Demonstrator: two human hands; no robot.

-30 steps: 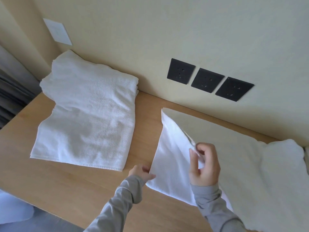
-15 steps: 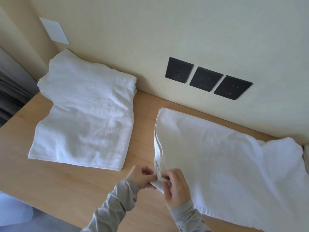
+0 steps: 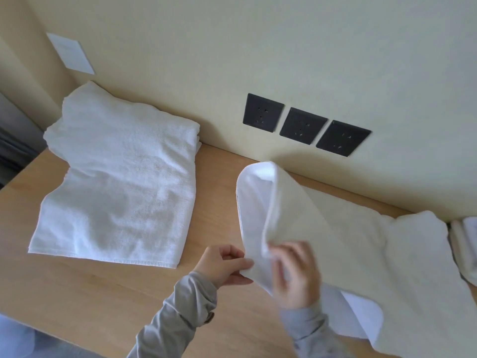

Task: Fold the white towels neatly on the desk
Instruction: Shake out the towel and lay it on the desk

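No legible text, label, brand, number or sign found. Checked: white wall plate (image 3: 70, 53), three black sockets (image 3: 304, 125), towels (image 3: 121, 177), desk (image 3: 77, 293). All surfaces unmarked.

wooden desk (image 3: 77, 293) | folded white towel (image 3: 121, 192) left | spread towel (image 3: 387, 254) right | small towel (image 3: 467, 244) far right

Soft even daylight, motion-blurred hands (image 3: 296, 275)
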